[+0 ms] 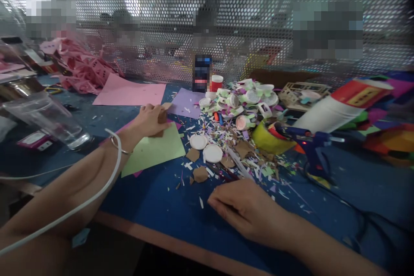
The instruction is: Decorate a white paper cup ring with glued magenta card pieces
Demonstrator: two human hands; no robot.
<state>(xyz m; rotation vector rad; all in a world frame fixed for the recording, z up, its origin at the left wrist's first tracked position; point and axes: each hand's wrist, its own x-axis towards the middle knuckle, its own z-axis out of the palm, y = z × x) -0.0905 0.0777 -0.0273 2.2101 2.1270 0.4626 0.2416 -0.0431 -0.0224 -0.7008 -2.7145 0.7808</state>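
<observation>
My left hand (149, 120) reaches forward over the light green paper sheet (155, 148) and pinches a small brown cardboard piece (162, 115) between thumb and fingers. My right hand (244, 209) rests knuckles-up on the blue table (155, 207) near the front edge, fingers curled and pressed together; what they hold, if anything, is hidden. Just beyond it lie brown cardboard scraps (200, 174), two white round lids (205, 147) and paper snippets.
A blue glue gun (312, 146) stands at right beside yellow tape (268, 138). Behind lie a pile of white caps (246, 97), pink (129, 90) and purple (189, 102) sheets, a clear jar (48, 120) at left, and a perforated metal screen (226, 17).
</observation>
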